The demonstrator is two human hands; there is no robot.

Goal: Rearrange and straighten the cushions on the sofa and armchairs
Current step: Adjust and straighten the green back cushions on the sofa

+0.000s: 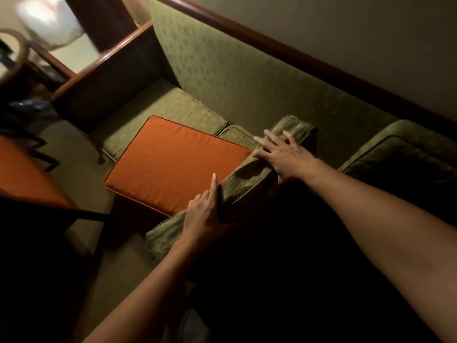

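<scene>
– Hands?
– Gripping the near end of the green cushion [247, 178] with the left hand [205, 214], one finger straight along its edge. Pressing the top edge with the right hand [284, 157], fingers spread.
– Around it?
– Just beside the orange cushion [173, 164], flat, hanging over the sofa [222, 70] seat's front. Bare seat near the wooden arm [111, 54]. Open floor [79, 152] in front.

Beyond the right hand [284, 154], a plain beige wall [346, 33] fills the upper corner. Pale carpet [81, 154] lies left of the left hand [202, 214]. Far up and left of both hands, a bright white blurred shape [49, 23] shows beside a dark reddish panel [106, 18], perhaps a curtain.
</scene>
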